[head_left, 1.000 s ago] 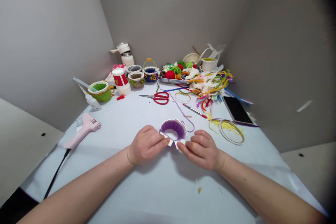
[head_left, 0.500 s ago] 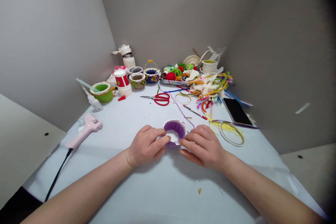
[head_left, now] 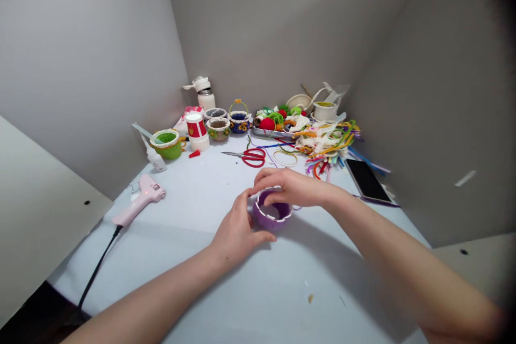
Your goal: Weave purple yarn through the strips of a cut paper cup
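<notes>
A small purple cup (head_left: 271, 221) with a white scalloped rim stands on the table in front of me. My right hand (head_left: 288, 187) reaches over its far side from the right, thumb inside the opening and fingers over the rim, gripping it. My left hand (head_left: 241, 228) curves around the cup's left side. Its fingers touch the wall near the rim, while the thumb stretches along the front, close to the base. The fingertips of both hands come together at the upper left of the rim. My right hand and wrist hide part of the cup's far side.
A pink glue gun (head_left: 142, 201) with a black cord lies left. Red-handled scissors (head_left: 252, 157) lie beyond the cup. Decorated little baskets (head_left: 219, 129) and a white bottle (head_left: 206, 99) stand behind. Coloured cords (head_left: 330, 142) pile up at back right beside a phone (head_left: 367, 180).
My right hand has moved from the cup's near right side over to its far rim. My left hand has opened its thumb along the front. The view has shifted slightly.
</notes>
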Available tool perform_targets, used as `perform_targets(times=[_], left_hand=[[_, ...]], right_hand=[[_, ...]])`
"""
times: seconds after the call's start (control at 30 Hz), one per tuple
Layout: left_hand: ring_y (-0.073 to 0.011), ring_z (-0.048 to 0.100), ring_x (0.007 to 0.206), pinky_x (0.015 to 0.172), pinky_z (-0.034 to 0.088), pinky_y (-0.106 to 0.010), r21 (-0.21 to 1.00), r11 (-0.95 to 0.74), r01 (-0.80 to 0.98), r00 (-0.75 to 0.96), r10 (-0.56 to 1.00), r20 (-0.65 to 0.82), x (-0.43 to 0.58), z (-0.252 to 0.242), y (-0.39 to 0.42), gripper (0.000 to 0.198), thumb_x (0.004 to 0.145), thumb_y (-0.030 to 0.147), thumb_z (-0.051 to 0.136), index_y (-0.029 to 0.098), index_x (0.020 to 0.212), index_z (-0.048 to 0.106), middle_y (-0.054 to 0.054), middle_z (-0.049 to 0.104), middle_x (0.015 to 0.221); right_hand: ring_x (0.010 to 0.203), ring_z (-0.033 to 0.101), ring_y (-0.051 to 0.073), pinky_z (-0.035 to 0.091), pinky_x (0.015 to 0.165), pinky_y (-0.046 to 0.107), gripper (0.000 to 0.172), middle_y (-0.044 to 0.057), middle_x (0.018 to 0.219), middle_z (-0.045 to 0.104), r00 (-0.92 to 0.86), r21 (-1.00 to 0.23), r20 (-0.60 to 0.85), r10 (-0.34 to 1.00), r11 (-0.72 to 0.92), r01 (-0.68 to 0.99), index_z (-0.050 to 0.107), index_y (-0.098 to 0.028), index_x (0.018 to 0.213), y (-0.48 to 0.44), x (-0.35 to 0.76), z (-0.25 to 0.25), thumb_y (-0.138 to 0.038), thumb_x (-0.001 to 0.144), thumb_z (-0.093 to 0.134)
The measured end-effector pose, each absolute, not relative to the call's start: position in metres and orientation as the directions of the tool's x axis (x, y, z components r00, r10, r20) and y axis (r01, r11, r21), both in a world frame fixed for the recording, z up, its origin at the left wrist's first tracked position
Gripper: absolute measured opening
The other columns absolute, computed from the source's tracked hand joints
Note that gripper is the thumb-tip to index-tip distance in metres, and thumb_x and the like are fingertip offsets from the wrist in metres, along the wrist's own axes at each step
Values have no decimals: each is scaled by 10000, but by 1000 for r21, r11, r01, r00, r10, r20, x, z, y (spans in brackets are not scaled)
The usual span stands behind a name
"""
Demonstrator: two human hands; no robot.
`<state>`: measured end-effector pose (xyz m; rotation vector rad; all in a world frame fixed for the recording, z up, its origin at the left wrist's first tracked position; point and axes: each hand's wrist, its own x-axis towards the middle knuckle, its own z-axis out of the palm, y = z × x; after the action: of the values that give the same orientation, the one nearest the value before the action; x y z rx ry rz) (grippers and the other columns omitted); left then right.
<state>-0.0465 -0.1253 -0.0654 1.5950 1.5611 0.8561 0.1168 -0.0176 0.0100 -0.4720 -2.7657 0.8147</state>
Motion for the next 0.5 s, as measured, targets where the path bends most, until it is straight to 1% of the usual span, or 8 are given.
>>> perform_targets(times=[0.07,0.13,0.2,0.27,0.33,0.37,0.43,0.5], left_hand=[[-213,571,823,798,453,-402,876,-3,481,46,999,-22,-47,-67,-121,935,495,335,829,197,1306,384,-111,569,1135],[-244,571,912,843,441,-416,919,-29,393,63,998,5,-50,-69,-118,912,500,324,831,199,1295,402,-120,566,1166],[-261,549,1038,908,427,-409,978,-53,203,110,993,31,-54,-69,-116,929,503,336,841,202,1299,382,-137,514,1264],[-256,516,1136,935,431,-385,996,-4,-90,170,985,20,-56,-65,-114,877,579,430,799,225,1305,352,-138,444,1357],[-242,541,1124,869,479,-383,913,157,-376,217,973,-78,-56,-60,-111,697,747,587,598,263,1309,343,-121,442,1373],[-241,567,1087,816,502,-386,845,245,-475,232,961,-148,-55,-57,-109,650,788,641,495,281,1310,350,-111,470,1352],[-236,610,1001,741,520,-372,726,377,-576,245,926,-286,-52,-54,-105,620,799,682,423,284,1274,421,-90,552,1269],[-221,636,903,710,516,-338,668,436,-604,240,898,-368,-49,-54,-102,587,782,675,464,228,1153,545,-82,638,1121]], right_hand=[[804,610,134,475,755,247,148,34,909,652,-923,-571,106,370,782,248,722,-204,943,-16,114,6,-217,828,628],[755,606,132,467,705,243,125,28,817,661,-870,-552,172,461,777,302,731,-189,862,-19,114,5,-212,839,611],[757,603,142,460,690,254,138,38,799,664,-760,-528,294,580,761,376,730,-183,830,-26,116,4,-208,848,595],[768,600,149,456,683,263,138,48,813,663,-618,-533,413,669,728,432,725,-183,825,-35,117,3,-202,848,591],[764,595,150,454,673,266,125,50,817,655,-488,-569,481,728,683,458,720,-185,825,-47,115,0,-196,842,597],[759,592,150,452,672,269,117,48,811,650,-438,-595,492,752,658,461,717,-186,823,-53,113,-2,-196,839,601],[748,583,148,449,675,273,98,40,801,644,-375,-657,480,793,608,446,707,-189,832,-63,109,-5,-200,832,609],[739,574,145,445,659,268,74,30,799,638,-347,-736,426,836,543,404,689,-189,831,-70,107,-7,-221,819,624]])
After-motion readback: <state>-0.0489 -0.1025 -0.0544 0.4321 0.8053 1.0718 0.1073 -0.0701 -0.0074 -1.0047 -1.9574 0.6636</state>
